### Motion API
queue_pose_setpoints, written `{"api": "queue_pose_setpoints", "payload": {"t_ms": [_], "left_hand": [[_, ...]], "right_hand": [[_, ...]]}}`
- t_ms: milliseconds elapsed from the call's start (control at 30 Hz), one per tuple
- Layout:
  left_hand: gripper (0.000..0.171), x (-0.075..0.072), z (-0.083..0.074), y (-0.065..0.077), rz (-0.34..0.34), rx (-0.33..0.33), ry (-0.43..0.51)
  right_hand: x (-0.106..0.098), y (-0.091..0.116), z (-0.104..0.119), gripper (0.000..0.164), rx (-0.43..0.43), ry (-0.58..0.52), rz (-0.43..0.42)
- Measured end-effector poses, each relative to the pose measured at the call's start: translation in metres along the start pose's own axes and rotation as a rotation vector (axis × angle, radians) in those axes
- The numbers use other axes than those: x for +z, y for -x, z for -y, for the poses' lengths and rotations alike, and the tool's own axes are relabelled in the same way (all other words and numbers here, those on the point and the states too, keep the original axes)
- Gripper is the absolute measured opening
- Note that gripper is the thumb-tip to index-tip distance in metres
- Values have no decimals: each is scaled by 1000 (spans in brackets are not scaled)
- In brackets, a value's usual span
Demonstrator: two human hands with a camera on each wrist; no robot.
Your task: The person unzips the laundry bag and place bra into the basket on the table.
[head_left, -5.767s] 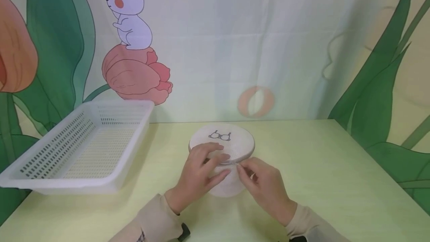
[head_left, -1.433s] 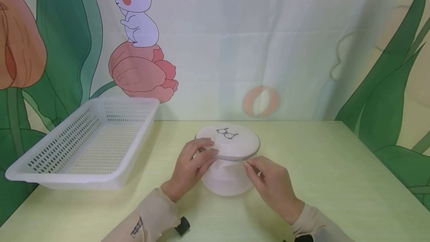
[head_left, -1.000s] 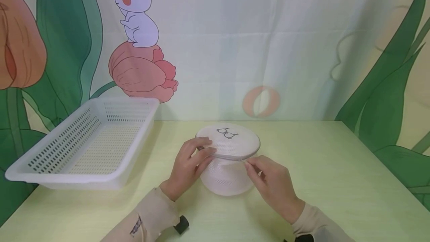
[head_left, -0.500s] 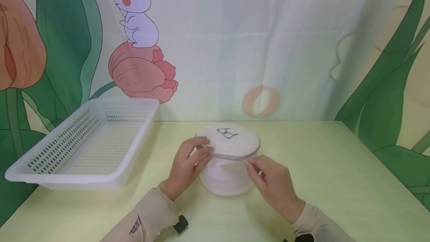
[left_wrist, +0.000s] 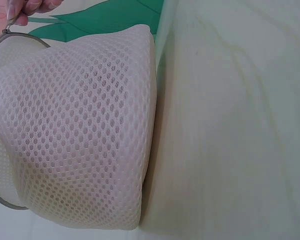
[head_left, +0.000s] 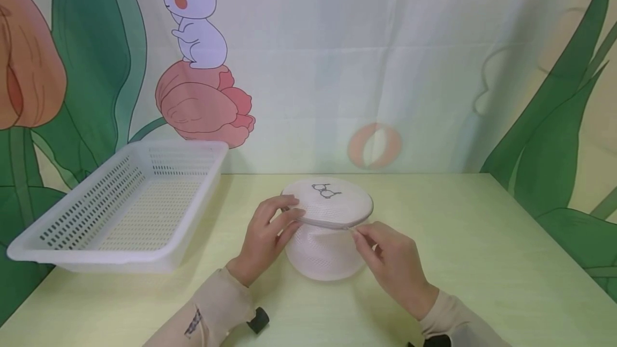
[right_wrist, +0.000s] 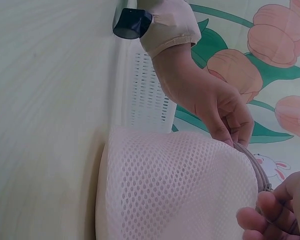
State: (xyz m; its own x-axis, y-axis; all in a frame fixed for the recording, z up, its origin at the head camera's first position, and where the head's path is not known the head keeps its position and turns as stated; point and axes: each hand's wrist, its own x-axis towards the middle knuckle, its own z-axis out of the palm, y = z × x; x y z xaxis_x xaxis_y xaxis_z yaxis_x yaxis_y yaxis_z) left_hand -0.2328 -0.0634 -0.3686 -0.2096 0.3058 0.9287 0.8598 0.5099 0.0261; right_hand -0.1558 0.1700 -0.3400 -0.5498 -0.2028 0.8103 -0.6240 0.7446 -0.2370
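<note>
A round white mesh laundry bag point(head_left: 325, 258) stands upright on the table, a line drawing of a bra on its top panel point(head_left: 344, 202). A grey zip point(head_left: 325, 224) runs round the top edge. My left hand point(head_left: 262, 234) grips that edge at the left, fingertips over the panel and thumb below. At the front right, my right hand point(head_left: 392, 258) pinches the small metal zip pull point(left_wrist: 6, 30) between thumb and fingers. In the right wrist view the zip's slider point(right_wrist: 267, 188) shows beside the right fingertips, and the left thumb and fingers hold the zipped edge further along.
A white perforated plastic basket point(head_left: 171, 253) stands to the left on the pale yellow-green table point(head_left: 482, 261). Behind the table hangs a printed cloth point(head_left: 299, 68) with a rabbit and tulips. Black straps point(head_left: 259, 320) show at the sleeves.
Since the oldest frame, my left hand has slid left along the bag's edge, and the top panel has turned slightly clockwise. My right hand keeps its pinch on the zip pull, barely moving lately.
</note>
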Motion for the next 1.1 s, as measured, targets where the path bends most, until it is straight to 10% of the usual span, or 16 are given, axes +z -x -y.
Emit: {"api": "queue_pose_setpoints", "payload": {"t_ms": [1100], "left_hand": [[29, -2, 10, 4, 2, -53, -39]], "right_hand": [[-3, -2, -5, 9, -3, -8, -30]]}}
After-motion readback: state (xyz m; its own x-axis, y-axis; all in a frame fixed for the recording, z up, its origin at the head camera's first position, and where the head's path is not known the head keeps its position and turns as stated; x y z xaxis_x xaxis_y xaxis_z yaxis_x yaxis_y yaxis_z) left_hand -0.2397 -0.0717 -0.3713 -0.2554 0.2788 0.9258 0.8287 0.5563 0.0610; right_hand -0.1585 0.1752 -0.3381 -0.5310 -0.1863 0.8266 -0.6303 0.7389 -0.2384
